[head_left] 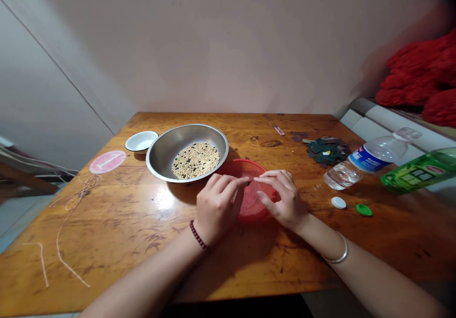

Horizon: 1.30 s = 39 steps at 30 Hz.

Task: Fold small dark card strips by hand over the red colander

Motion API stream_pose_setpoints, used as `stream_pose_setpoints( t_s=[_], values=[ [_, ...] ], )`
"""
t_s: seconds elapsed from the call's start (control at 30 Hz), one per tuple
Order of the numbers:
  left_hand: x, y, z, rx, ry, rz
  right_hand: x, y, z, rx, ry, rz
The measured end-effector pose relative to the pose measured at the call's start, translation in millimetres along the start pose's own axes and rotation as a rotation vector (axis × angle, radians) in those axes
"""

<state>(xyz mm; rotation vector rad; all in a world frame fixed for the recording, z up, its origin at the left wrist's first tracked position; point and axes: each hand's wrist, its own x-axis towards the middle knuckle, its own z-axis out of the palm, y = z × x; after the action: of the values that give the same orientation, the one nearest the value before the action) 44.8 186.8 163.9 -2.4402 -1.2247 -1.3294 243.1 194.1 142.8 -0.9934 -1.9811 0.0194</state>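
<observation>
My left hand (220,201) is closed in a pinch above the red mesh basket (254,201). Something small and dark shows at its fingertips, too small to name. My right hand (285,197) reaches over the basket's right side, thumb apart from the stretched fingers. Its fingertips come close to those of the left; whether they touch cannot be made out. Just behind and left of the basket stands a steel bowl (162,154) with pale beans (195,161) and scattered black ones in it. Both hands partly cover the basket.
A white bowl (141,141), a pink disc marked 1 (107,161) and loose string (59,242) lie left. Rightward are dark green pieces (326,150), a clear bottle (370,159), a green bottle (416,170), and white (338,202) and green (364,209) caps. A small cutter (279,130) lies behind.
</observation>
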Motion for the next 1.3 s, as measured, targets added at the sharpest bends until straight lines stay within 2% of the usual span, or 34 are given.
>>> stream_pose_setpoints(
  t_s=[0.1,0.17,0.27,0.37,0.43,0.53,0.57,0.67,0.83,0.97,1.13,1.3],
  values=[
    [-4,5,-0.4,-0.048,-0.111,0.147,-2,-1,1,0.074,-0.016,-0.068],
    [-5,6,-1.0,-0.058,-0.146,0.190,-3,-2,1,0.119,-0.003,-0.099],
    [-4,6,-1.7,-0.032,-0.158,0.168,-1,-3,2,0.155,0.027,-0.100],
    [-3,7,-1.5,0.013,-0.144,0.129,3,5,4,0.149,0.098,-0.007],
    [-3,7,-0.8,0.031,-0.129,0.119,7,21,6,0.105,0.205,0.131],
    [-4,6,1.0,0.062,-0.133,0.115,11,58,6,0.102,0.368,0.406],
    [-5,6,2.0,0.080,-0.143,0.116,12,72,5,0.122,0.363,0.535],
    [-7,4,5.8,0.152,-0.203,0.143,14,114,-4,0.196,0.370,1.043],
    [-13,4,12.5,0.190,-0.303,0.184,21,162,-21,0.071,0.464,1.205],
    [-17,4,15.4,0.154,-0.331,0.221,41,184,-25,-0.033,0.389,1.197],
    [-19,3,16.3,0.147,-0.350,0.222,68,196,-24,-0.265,0.160,1.137],
    [-19,3,15.8,0.140,-0.379,0.178,70,198,-21,-0.565,-0.072,1.178]
  ],
)
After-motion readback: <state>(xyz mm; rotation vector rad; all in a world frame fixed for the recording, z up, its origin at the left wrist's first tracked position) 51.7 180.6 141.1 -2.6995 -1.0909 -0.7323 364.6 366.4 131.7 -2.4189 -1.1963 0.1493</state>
